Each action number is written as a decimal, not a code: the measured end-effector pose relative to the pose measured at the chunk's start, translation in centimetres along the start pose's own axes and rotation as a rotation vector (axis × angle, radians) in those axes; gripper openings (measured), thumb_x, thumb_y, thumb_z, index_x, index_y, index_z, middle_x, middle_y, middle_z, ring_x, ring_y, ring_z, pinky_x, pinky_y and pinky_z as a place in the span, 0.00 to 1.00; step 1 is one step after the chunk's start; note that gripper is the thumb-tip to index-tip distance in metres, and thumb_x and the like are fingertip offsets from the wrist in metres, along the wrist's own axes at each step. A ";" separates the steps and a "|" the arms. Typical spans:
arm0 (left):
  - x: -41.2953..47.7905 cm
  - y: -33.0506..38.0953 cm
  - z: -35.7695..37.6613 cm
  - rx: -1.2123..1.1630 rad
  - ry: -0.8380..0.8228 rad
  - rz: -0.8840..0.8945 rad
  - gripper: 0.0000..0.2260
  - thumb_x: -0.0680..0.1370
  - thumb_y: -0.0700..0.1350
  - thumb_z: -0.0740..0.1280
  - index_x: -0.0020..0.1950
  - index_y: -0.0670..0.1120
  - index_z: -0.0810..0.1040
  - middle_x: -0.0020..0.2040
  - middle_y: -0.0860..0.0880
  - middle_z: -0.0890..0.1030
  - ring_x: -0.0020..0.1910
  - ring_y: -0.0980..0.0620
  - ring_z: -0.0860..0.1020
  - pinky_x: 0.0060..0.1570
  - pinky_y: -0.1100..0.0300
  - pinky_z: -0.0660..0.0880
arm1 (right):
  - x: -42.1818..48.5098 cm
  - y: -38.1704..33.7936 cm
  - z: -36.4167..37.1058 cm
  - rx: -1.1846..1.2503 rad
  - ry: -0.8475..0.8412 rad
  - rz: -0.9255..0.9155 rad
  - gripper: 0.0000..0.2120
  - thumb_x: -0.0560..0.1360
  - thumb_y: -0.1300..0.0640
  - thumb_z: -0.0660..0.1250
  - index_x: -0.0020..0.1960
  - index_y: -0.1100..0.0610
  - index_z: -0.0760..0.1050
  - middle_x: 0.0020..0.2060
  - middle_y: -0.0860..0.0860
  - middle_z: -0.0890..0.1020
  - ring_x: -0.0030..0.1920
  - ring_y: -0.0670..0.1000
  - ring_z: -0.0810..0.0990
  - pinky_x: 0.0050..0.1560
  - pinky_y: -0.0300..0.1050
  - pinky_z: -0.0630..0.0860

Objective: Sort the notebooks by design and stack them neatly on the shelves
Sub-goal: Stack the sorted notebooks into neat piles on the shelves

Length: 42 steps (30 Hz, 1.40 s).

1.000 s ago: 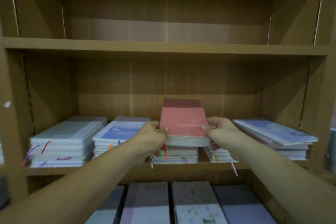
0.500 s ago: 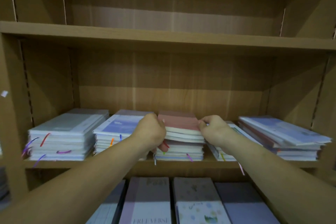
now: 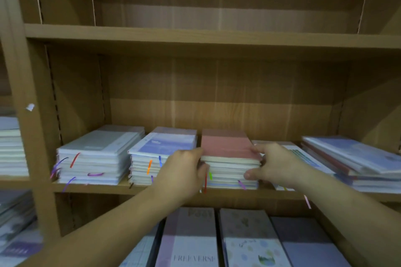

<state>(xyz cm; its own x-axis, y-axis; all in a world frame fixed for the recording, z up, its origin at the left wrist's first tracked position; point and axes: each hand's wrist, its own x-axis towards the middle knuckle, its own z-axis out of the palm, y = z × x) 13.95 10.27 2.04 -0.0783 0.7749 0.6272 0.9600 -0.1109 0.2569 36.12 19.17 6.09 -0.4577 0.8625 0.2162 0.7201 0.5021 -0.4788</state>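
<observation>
Five notebook stacks were carried on the mid shelf (image 3: 97, 188). A grey stack (image 3: 95, 158) was at far L and a blue stack (image 3: 160, 149) just beside it. The pink stack (image 3: 227, 147) was at centre. A low stack (image 3: 301, 154) was partly hidden behind the right grip (image 3: 273, 165), and a skewed stack (image 3: 358, 158) was at far R. Below, a row of notebooks (image 3: 245, 240) was laid cover-up, side by side.

The pink stack was clasped from both sides. The left grip (image 3: 184, 171) was curled round its L edge. The right grip was set w/ fingers on the top cover & thumb against the front, lower down.

Vs. 0.5 s ago, the top pink notebooks, then tilted above the rest, were laid flat on the stack.
</observation>
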 end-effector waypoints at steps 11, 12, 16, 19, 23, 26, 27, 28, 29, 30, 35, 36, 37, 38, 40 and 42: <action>0.6 -0.5 1.3 0.117 -0.051 -0.064 0.08 0.80 0.49 0.65 0.54 0.45 0.74 0.49 0.42 0.82 0.52 0.38 0.79 0.47 0.46 0.76 | 0.1 -0.4 1.7 -0.137 0.120 0.024 0.30 0.71 0.44 0.76 0.70 0.51 0.75 0.54 0.51 0.82 0.53 0.53 0.80 0.48 0.43 0.74; 0.7 -0.3 0.9 0.149 -0.055 -0.048 0.09 0.80 0.49 0.65 0.54 0.46 0.74 0.48 0.42 0.82 0.52 0.38 0.79 0.47 0.46 0.77 | 0.0 -0.4 1.6 -0.107 0.118 0.023 0.28 0.71 0.45 0.77 0.68 0.52 0.77 0.53 0.51 0.83 0.50 0.51 0.81 0.46 0.42 0.74; 0.6 2.1 -1.1 0.166 0.094 0.049 0.17 0.79 0.53 0.65 0.66 0.48 0.76 0.48 0.47 0.85 0.52 0.41 0.81 0.46 0.51 0.78 | -1.0 0.1 -1.0 0.036 0.132 0.013 0.17 0.72 0.47 0.77 0.58 0.53 0.81 0.31 0.48 0.83 0.26 0.46 0.79 0.24 0.37 0.70; 0.7 6.4 -0.8 -0.134 0.109 0.123 0.15 0.77 0.50 0.71 0.63 0.49 0.82 0.42 0.55 0.85 0.43 0.52 0.82 0.43 0.59 0.75 | -2.5 2.4 -4.2 0.012 0.243 -0.018 0.10 0.74 0.44 0.74 0.51 0.49 0.83 0.28 0.47 0.82 0.30 0.45 0.82 0.29 0.41 0.77; 2.4 12.6 3.3 -0.403 -0.077 0.120 0.13 0.76 0.50 0.72 0.60 0.50 0.83 0.46 0.58 0.84 0.44 0.61 0.81 0.47 0.67 0.76 | -5.1 10.0 -8.3 -0.113 0.419 0.014 0.10 0.77 0.45 0.71 0.53 0.48 0.84 0.41 0.44 0.85 0.45 0.44 0.82 0.46 0.42 0.76; 4.6 17.3 6.2 -0.506 -0.193 0.103 0.12 0.77 0.49 0.73 0.59 0.47 0.82 0.51 0.52 0.84 0.49 0.57 0.81 0.54 0.57 0.79 | -7.8 15.9 -10.8 -0.155 0.442 0.108 0.18 0.80 0.48 0.68 0.66 0.54 0.80 0.62 0.50 0.82 0.62 0.50 0.79 0.61 0.44 0.75; 5.4 18.7 7.1 -0.526 -0.238 0.086 0.10 0.78 0.48 0.72 0.57 0.47 0.82 0.51 0.50 0.84 0.51 0.54 0.82 0.55 0.54 0.79 | -8.5 17.6 -11.3 -0.159 0.447 0.119 0.18 0.80 0.47 0.67 0.67 0.54 0.79 0.64 0.50 0.81 0.63 0.51 0.78 0.61 0.44 0.74; 6.3 20.0 8.1 -0.544 -0.281 0.064 0.08 0.78 0.47 0.72 0.55 0.46 0.82 0.51 0.48 0.84 0.51 0.51 0.82 0.55 0.52 0.79 | -9.0 19.0 -11.7 -0.156 0.441 0.125 0.19 0.80 0.46 0.67 0.67 0.53 0.79 0.64 0.50 0.81 0.64 0.51 0.78 0.61 0.43 0.73; 7.1 21.3 8.9 -0.559 -0.315 0.052 0.06 0.78 0.47 0.72 0.51 0.45 0.82 0.49 0.46 0.84 0.49 0.49 0.82 0.54 0.51 0.80 | -9.3 20.2 -11.9 -0.146 0.430 0.122 0.19 0.80 0.45 0.66 0.67 0.53 0.79 0.64 0.49 0.81 0.64 0.49 0.78 0.60 0.40 0.72; 7.9 22.3 9.8 -0.575 -0.344 0.040 0.07 0.78 0.47 0.71 0.49 0.43 0.83 0.46 0.46 0.85 0.46 0.49 0.82 0.51 0.52 0.80 | -9.5 21.3 -12.0 -0.153 0.404 0.117 0.20 0.80 0.44 0.65 0.68 0.52 0.79 0.65 0.48 0.81 0.65 0.47 0.77 0.60 0.38 0.72; 10.1 25.9 12.2 -0.675 -0.473 -0.152 0.12 0.81 0.47 0.69 0.48 0.38 0.84 0.35 0.44 0.83 0.31 0.53 0.80 0.34 0.57 0.79 | -9.4 24.9 -11.6 -0.172 0.408 0.108 0.23 0.80 0.34 0.58 0.68 0.41 0.77 0.66 0.44 0.76 0.71 0.48 0.69 0.69 0.48 0.69; 10.4 26.4 12.3 -0.682 -0.488 -0.193 0.13 0.82 0.48 0.68 0.47 0.39 0.84 0.34 0.45 0.83 0.31 0.52 0.81 0.33 0.58 0.79 | -9.3 25.3 -11.6 -0.162 0.424 0.097 0.23 0.79 0.32 0.57 0.67 0.40 0.77 0.63 0.43 0.76 0.68 0.48 0.70 0.68 0.49 0.69; 10.7 26.7 12.5 -0.680 -0.493 -0.226 0.14 0.82 0.50 0.68 0.47 0.41 0.84 0.34 0.46 0.84 0.32 0.51 0.81 0.33 0.57 0.78 | -9.1 25.6 -11.7 -0.168 0.438 0.082 0.22 0.79 0.32 0.57 0.66 0.39 0.77 0.59 0.41 0.76 0.65 0.48 0.71 0.66 0.49 0.70; 11.0 26.9 12.8 -0.676 -0.494 -0.257 0.15 0.82 0.52 0.68 0.47 0.41 0.84 0.33 0.46 0.84 0.32 0.50 0.80 0.32 0.57 0.77 | -8.9 25.7 -11.8 -0.174 0.449 0.080 0.20 0.79 0.33 0.58 0.65 0.38 0.78 0.54 0.40 0.74 0.62 0.48 0.71 0.63 0.48 0.70; 11.4 27.3 13.1 -0.682 -0.495 -0.321 0.16 0.81 0.54 0.68 0.48 0.41 0.84 0.34 0.45 0.84 0.31 0.50 0.79 0.29 0.60 0.73 | -8.6 25.7 -12.0 -0.167 0.473 0.079 0.18 0.78 0.34 0.61 0.63 0.36 0.79 0.48 0.38 0.70 0.57 0.48 0.69 0.58 0.46 0.68; 11.6 27.5 13.2 -0.702 -0.502 -0.378 0.16 0.81 0.54 0.68 0.50 0.41 0.84 0.35 0.45 0.83 0.30 0.50 0.77 0.25 0.64 0.69 | -8.3 25.7 -11.9 -0.152 0.490 0.082 0.18 0.77 0.34 0.63 0.63 0.36 0.79 0.47 0.38 0.68 0.55 0.48 0.66 0.55 0.44 0.65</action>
<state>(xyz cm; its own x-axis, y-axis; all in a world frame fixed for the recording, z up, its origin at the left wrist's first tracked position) 42.99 24.44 6.70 -0.0700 0.9955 0.0634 0.5003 -0.0200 0.8656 64.59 25.67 2.12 -0.1249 0.8094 0.5739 0.8277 0.4039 -0.3895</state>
